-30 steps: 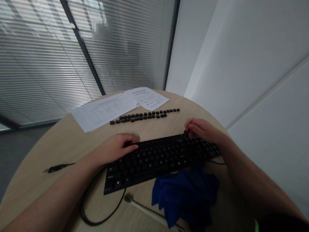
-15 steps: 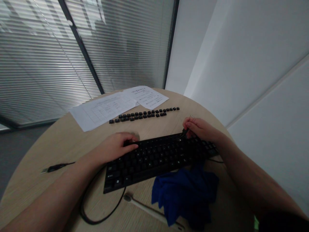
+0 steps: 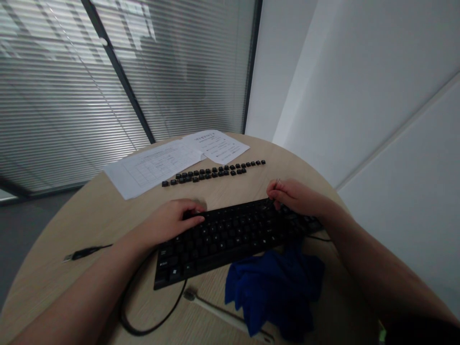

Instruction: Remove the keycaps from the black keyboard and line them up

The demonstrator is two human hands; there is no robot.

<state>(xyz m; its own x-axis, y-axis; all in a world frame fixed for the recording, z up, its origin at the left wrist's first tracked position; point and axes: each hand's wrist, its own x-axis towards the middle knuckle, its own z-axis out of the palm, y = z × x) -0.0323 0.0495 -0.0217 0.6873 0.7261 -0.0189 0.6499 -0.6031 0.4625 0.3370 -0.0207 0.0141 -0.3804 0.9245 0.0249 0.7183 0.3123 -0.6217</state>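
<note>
A black keyboard (image 3: 223,237) lies at a slant on the round table. My left hand (image 3: 176,218) is closed around its upper left edge, thumb on the keys and fingers along the back. Over the keyboard's upper right part, my right hand (image 3: 289,195) pinches a small keycap puller (image 3: 278,183); thin wire shows above the fingers, and its lower end is mostly hidden by the hand. Behind the keyboard, loose black keycaps (image 3: 214,170) stand in two rows.
Printed sheets (image 3: 154,165) lie at the table's far side. In front of the keyboard are a crumpled blue cloth (image 3: 273,292) and a toothbrush (image 3: 219,314) partly under it. A black cable (image 3: 143,331) loops at the left, near a USB plug (image 3: 77,254).
My right hand has shifted slightly left and down with the keycap puller, whose dark lower end is now mostly out of sight. My left hand stays on the keyboard's edge.
</note>
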